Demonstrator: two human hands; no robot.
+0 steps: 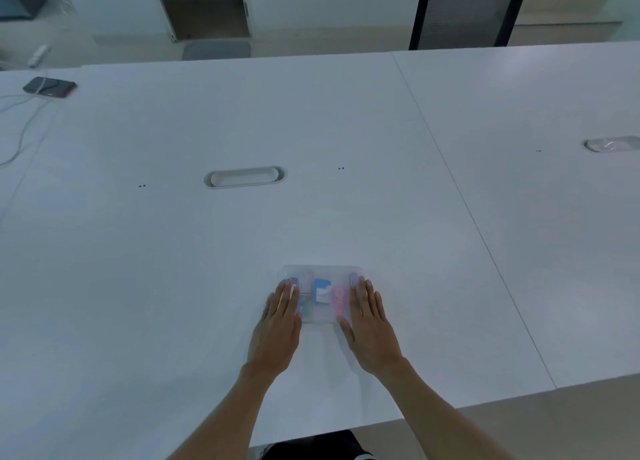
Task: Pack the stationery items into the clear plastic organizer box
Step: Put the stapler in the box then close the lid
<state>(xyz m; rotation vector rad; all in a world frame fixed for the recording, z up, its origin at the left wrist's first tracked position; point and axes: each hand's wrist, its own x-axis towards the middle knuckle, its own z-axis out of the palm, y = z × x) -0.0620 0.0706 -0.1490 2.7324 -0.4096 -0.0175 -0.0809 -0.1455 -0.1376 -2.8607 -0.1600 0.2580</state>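
Both flat hands [277, 328] on filled organizer box [322, 272]

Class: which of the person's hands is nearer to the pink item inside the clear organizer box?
Right. The right hand lies flat on the box beside the pink item; the left hand rests on the box's opposite side, beyond the blue item.

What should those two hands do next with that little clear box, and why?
Probably press down evenly to snap the lid shut. The left hand and right hand lie flat on either end of the clear box, coloured items already show inside it, and no loose stationery lies nearby on the table. Whether the lid has latched is too blurred to tell.
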